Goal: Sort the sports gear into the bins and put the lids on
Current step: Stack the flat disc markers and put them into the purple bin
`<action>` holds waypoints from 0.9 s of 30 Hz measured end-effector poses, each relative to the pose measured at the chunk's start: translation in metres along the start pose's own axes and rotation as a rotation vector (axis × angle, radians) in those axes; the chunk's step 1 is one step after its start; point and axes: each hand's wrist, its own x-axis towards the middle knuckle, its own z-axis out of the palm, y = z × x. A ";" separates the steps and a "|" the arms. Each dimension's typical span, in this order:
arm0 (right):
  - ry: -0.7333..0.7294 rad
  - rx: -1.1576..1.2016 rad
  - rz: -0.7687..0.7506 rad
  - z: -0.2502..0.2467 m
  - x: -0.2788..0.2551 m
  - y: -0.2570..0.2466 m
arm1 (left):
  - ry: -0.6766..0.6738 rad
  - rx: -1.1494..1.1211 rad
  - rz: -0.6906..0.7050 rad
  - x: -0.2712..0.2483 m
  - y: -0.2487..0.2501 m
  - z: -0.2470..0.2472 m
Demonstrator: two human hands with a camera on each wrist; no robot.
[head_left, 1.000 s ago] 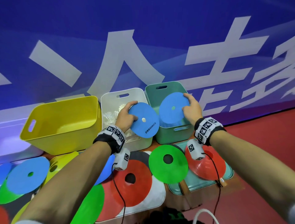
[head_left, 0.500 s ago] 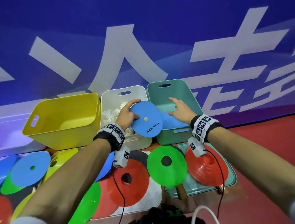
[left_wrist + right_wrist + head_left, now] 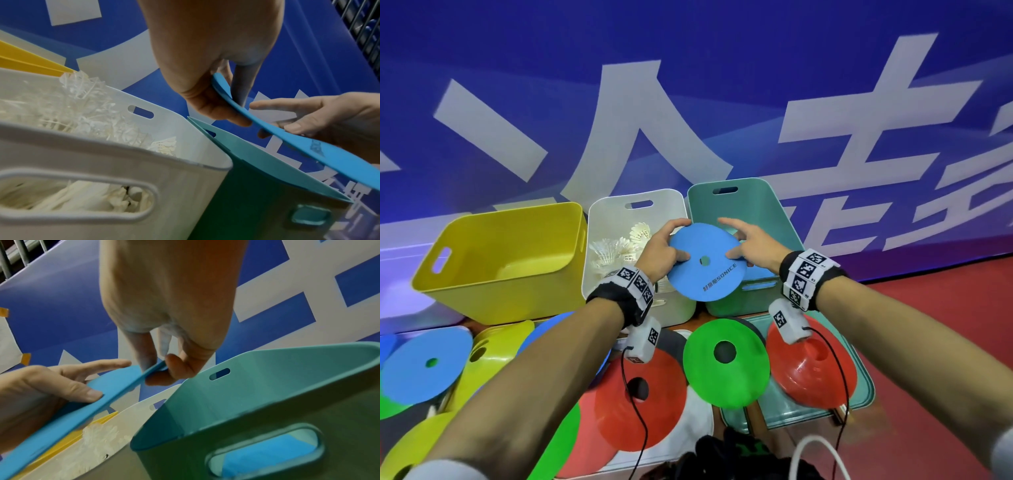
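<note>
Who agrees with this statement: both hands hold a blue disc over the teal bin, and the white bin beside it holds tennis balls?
Not quite. The white bin holds white shuttlecocks, not tennis balls; the head and left wrist views show them. Otherwise correct: the left hand and right hand hold the blue disc over the teal bin.

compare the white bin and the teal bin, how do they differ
The white bin is off-white and holds shuttlecocks; the teal bin is green-blue and holds a blue disc. The white bin stands in the middle, the teal bin rightmost. Both are open, lidless, with slot handles.
</note>
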 end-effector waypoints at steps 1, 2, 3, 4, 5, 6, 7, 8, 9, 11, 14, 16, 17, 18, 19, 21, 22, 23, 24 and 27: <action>-0.001 0.007 0.008 -0.001 0.001 0.000 | -0.003 0.020 0.002 0.001 0.000 0.001; 0.003 0.016 0.020 -0.002 0.002 0.001 | -0.007 0.046 0.005 0.003 0.000 0.003; 0.012 0.026 0.031 -0.003 0.003 0.002 | -0.009 0.075 0.010 0.005 0.000 0.004; 0.030 0.036 0.036 -0.005 0.004 0.002 | -0.007 0.100 0.015 0.007 0.001 0.005; 0.057 0.047 0.034 -0.008 0.006 0.001 | 0.000 0.113 0.018 0.009 0.002 0.006; 0.096 0.053 0.026 -0.011 0.008 0.001 | 0.001 0.109 0.020 0.011 0.003 0.007; 0.143 0.056 0.020 -0.015 0.011 0.002 | -0.004 0.092 0.018 0.013 0.003 0.008; 0.188 0.062 0.021 -0.019 0.014 0.003 | -0.010 0.084 0.013 0.014 0.003 0.008; 0.233 0.066 0.024 -0.023 0.016 0.006 | -0.009 0.091 0.010 0.015 0.002 0.008; 0.295 0.031 0.039 -0.031 0.020 0.011 | 0.007 0.140 0.007 0.017 -0.003 0.005; 0.201 -0.197 0.140 -0.036 0.021 0.019 | 0.037 0.232 0.012 0.017 -0.013 0.001; 0.083 -0.418 0.260 -0.034 0.022 0.026 | 0.053 0.271 0.021 0.015 -0.018 -0.003; 0.070 -0.497 0.297 -0.032 0.022 0.029 | 0.058 0.294 0.035 0.015 -0.021 -0.004; 0.082 -0.548 0.306 -0.030 0.021 0.029 | 0.060 0.323 0.053 0.014 -0.023 -0.007; 0.101 -0.578 0.291 -0.027 0.022 0.028 | 0.065 0.351 0.074 0.013 -0.026 -0.009; 0.113 -0.600 0.237 -0.019 0.022 0.022 | 0.089 0.406 0.113 0.010 -0.034 -0.016; 0.114 -0.603 0.205 -0.013 0.023 0.018 | 0.104 0.434 0.129 0.008 -0.038 -0.020; 0.122 -0.607 0.165 -0.007 0.025 0.013 | 0.120 0.460 0.141 0.005 -0.042 -0.023; 0.130 -0.613 0.127 0.000 0.026 0.007 | 0.135 0.479 0.146 0.002 -0.045 -0.026; 0.130 -0.628 0.027 0.024 0.030 -0.012 | 0.171 0.533 0.134 -0.011 -0.051 -0.038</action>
